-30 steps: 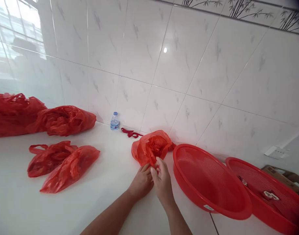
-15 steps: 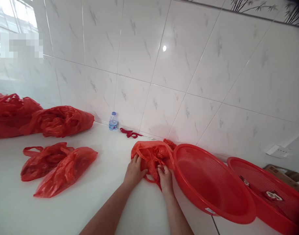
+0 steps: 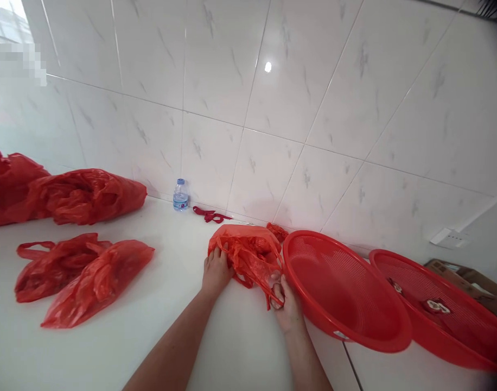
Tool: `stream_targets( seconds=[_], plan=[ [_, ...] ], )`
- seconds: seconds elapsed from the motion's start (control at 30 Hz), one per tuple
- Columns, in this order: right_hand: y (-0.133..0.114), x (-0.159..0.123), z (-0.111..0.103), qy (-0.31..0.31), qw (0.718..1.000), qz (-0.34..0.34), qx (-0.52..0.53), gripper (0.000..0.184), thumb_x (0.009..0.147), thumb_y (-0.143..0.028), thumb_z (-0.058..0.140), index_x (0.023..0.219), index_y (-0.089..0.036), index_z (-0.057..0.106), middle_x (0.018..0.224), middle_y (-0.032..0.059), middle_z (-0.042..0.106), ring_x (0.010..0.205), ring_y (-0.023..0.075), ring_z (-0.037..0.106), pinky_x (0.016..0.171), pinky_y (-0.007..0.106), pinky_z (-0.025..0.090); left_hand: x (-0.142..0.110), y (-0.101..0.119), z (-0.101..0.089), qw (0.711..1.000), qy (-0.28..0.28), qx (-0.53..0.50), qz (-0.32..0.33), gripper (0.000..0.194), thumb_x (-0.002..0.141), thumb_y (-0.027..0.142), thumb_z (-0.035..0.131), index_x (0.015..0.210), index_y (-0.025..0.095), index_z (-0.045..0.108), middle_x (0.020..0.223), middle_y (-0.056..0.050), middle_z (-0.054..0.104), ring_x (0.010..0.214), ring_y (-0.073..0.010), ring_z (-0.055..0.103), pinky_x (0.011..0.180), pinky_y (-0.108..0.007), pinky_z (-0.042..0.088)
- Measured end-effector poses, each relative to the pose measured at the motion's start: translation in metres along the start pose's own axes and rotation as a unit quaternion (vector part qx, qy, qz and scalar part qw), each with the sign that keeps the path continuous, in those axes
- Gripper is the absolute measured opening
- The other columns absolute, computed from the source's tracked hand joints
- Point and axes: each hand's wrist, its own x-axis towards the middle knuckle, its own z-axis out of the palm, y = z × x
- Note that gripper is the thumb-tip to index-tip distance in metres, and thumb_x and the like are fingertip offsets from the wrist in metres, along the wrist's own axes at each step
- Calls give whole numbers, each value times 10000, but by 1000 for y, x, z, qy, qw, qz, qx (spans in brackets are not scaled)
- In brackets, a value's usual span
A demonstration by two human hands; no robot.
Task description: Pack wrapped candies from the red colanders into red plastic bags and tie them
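Note:
A crumpled red plastic bag (image 3: 248,250) lies on the white table against the tiled wall, its mouth facing me. My left hand (image 3: 217,273) grips the bag's left edge, with some fingers hidden behind the film. On the other side, my right hand (image 3: 284,298) is closed on the bag's handle and stretches it toward me. What fills the bag cannot be made out through the folds. Just right of it stands a large red plastic basket (image 3: 342,290), close to my right hand.
A second red basket (image 3: 468,331) holds a few small red-and-white items. Two filled red bags (image 3: 102,282) lie at left, bigger bags (image 3: 89,195) behind them. A water bottle (image 3: 180,195) and a dark red ribbon (image 3: 211,214) are by the wall. A cardboard box (image 3: 472,282) is far right.
My right hand has moved right and toward me, drawing the bag's handle out. The left hand stays at the bag's left edge. The whole view has shifted slightly.

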Motion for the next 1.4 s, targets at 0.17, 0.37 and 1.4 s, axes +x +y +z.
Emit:
stream_targets(
  seconds=[0.17, 0.37, 1.4],
  plan=[
    [-18, -40, -1, -18, 999, 13, -37, 360, 847, -532, 546, 872, -184, 635, 477, -92, 215, 450, 59, 167, 437, 178, 215, -2, 1, -4, 1000, 10, -15, 21, 604, 799, 343, 556, 1366, 228, 382, 1334, -130, 471, 1240, -289, 398, 990, -415, 300],
    [-23, -105, -29, 8, 997, 29, -72, 341, 865, -482, 539, 714, -186, 617, 470, -65, 275, 463, 83, 230, 510, 232, 298, 3, -1, -3, 998, 36, -46, 26, 491, 737, 312, 632, 1204, 196, 535, 1260, -137, 527, 1160, -300, 472, 955, -433, 353],
    [-51, -223, 4, 171, 845, -317, -395, 201, 877, -276, 516, 1049, -249, 615, 1047, 82, 620, 956, 216, 577, 810, 342, 480, -119, 88, -97, 950, -103, -285, -76, 114, 687, 171, 460, 745, 245, 525, 578, 67, 486, 511, -110, 399, 454, -206, 294]
  ],
)
